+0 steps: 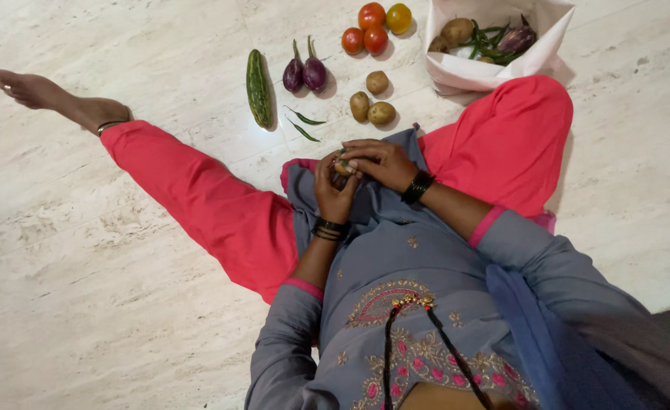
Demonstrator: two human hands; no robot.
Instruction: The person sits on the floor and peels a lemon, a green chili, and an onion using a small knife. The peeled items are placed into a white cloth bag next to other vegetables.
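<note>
White bag (464, 72) holds potatoes (456, 32), chillies (494, 42), brinjal (519, 38).

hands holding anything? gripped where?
Both hands clasp one small item over the lap: left hand cups it from below, right hand covers its top. The fingers hide most of it, so its kind cannot be told.

Both hands, left hand (333, 190) and right hand (378, 161), are largely hiding a small item (343, 165); the white bag (471, 72) is running off the top edge.

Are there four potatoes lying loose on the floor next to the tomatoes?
No, only three potatoes lie loose on the floor below the tomatoes.
</note>
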